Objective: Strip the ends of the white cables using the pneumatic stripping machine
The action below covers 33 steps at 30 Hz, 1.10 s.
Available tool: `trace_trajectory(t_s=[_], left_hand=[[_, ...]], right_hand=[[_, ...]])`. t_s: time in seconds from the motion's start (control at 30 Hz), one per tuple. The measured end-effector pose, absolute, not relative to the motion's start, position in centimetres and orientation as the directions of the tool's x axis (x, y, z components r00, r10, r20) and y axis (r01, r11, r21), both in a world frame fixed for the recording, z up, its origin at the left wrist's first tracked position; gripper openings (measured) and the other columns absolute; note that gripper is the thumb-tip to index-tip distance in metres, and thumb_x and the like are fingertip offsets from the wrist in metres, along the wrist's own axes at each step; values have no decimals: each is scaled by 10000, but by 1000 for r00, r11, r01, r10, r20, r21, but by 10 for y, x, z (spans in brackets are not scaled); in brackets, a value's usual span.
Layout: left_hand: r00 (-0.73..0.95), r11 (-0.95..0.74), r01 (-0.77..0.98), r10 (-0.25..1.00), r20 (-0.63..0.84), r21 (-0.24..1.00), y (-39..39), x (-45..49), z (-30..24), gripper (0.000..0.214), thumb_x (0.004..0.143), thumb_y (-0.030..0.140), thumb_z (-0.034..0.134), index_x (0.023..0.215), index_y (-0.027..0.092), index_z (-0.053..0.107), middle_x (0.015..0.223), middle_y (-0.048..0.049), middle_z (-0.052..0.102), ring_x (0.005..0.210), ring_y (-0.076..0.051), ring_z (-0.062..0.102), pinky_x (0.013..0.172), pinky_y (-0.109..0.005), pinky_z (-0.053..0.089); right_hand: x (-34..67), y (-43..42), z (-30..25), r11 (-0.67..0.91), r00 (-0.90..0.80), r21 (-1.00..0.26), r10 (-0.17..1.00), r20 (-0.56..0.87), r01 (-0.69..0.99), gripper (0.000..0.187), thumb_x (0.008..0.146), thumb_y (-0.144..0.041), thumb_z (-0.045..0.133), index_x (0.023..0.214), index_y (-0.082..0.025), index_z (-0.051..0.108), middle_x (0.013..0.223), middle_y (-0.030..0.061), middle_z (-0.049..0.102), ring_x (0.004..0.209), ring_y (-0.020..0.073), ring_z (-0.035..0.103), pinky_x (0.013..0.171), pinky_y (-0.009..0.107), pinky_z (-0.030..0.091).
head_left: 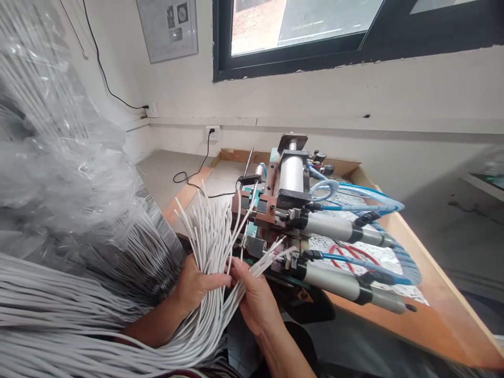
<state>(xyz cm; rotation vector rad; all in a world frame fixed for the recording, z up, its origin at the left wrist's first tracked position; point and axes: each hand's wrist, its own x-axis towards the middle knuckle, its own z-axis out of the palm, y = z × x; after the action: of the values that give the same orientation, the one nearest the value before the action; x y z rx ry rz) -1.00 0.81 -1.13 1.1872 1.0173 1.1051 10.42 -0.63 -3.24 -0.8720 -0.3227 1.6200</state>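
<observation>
My left hand (196, 286) is closed around a thick bundle of white cables (210, 231) whose cut ends fan upward. My right hand (255, 299) pinches a few of those cables and holds their ends toward the front opening of a small pneumatic machine (275, 210). The machine has metal cylinders (338, 228) and blue air hoses (354, 197). It sits on a wooden table (433, 310) right in front of me. The cable ends reach the machine's jaws; whether they are inside I cannot tell.
A large heap of white cables (59, 325), partly in clear plastic wrap (51, 157), fills the left side and my lap. White cut scraps (342, 247) litter the table under the hoses. A black cord (197, 173) runs to a wall socket (213, 132). A window is above.
</observation>
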Motion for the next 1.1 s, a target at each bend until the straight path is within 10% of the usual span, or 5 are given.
trace_trajectory(t_s=[0.23,1.1], left_hand=[[162,93,-121,984,-73,988,8,-14,-23,116,533,141,715,612,138,630,567,23,611,545,-124,534,552,-235,429],[62,212,-221,977,-203,952,4,-17,-22,159,490,147,725,620,138,635,520,23,605,470,-120,555,465,-224,440]], right_hand=[[102,-19,-49,-3,198,-820,970,-142,-572,170,705,-343,649,726,-174,642,532,-29,537,515,92,434,547,224,353],[109,-49,-49,-184,117,-854,955,-272,-487,248,660,-355,647,545,-160,544,462,-42,435,428,78,329,432,219,247]])
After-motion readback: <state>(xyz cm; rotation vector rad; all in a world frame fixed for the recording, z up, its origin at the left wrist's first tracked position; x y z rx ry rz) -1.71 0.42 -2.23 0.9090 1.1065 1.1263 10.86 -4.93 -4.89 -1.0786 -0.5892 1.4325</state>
